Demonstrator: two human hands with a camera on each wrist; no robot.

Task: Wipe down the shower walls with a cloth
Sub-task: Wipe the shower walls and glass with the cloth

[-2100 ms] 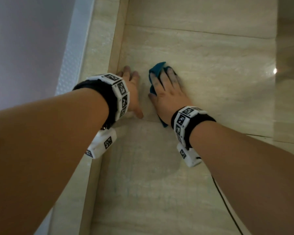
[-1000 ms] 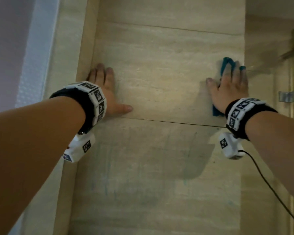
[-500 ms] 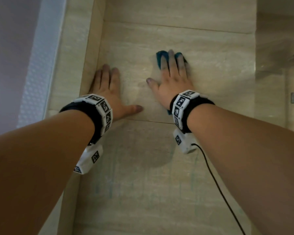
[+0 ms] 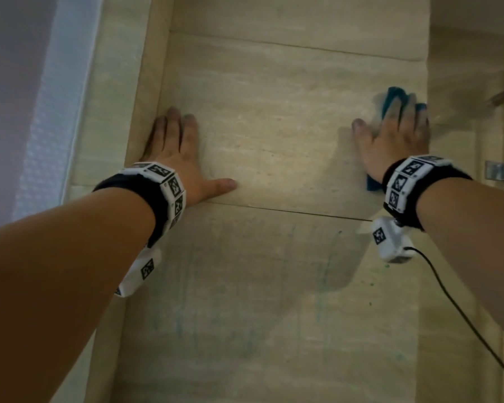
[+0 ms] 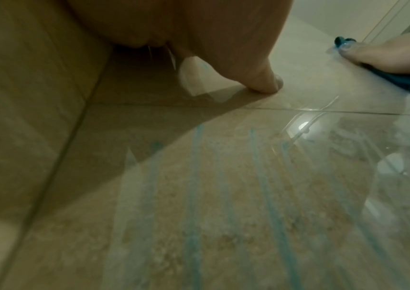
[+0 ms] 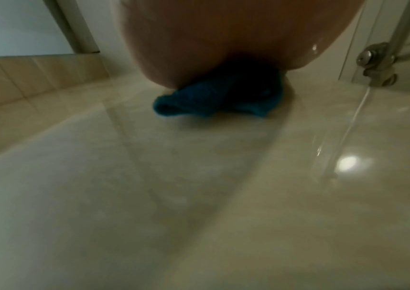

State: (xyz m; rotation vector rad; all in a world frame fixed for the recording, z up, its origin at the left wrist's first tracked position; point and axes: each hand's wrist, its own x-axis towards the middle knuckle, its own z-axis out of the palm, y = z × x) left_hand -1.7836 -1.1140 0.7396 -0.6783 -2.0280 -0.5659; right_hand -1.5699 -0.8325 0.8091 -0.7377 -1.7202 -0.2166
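Observation:
A beige tiled shower wall (image 4: 288,126) fills the head view. My right hand (image 4: 396,141) presses a blue cloth (image 4: 392,96) flat against the wall near its right edge, fingers straight. The cloth pokes out above the fingertips and below the palm (image 4: 371,184); it shows under the palm in the right wrist view as the cloth (image 6: 214,102). My left hand (image 4: 181,152) lies flat on the wall by the left corner, thumb spread out. In the left wrist view my left thumb (image 5: 263,78) touches the tile, and the cloth (image 5: 397,78) lies under the right hand (image 5: 385,56).
A side wall (image 4: 120,112) meets the tiled wall at the left corner. A glass panel with a metal bracket (image 4: 501,170) stands just right of the cloth; the bracket (image 6: 377,64) is close in the right wrist view. Faint blue streaks (image 5: 194,176) mark the lower tile. A black cable (image 4: 463,309) hangs from my right wrist.
My right hand has slid the cloth from the middle of the wall to its right edge, after an earlier sweep out and back. The left hand stays planted at the corner.

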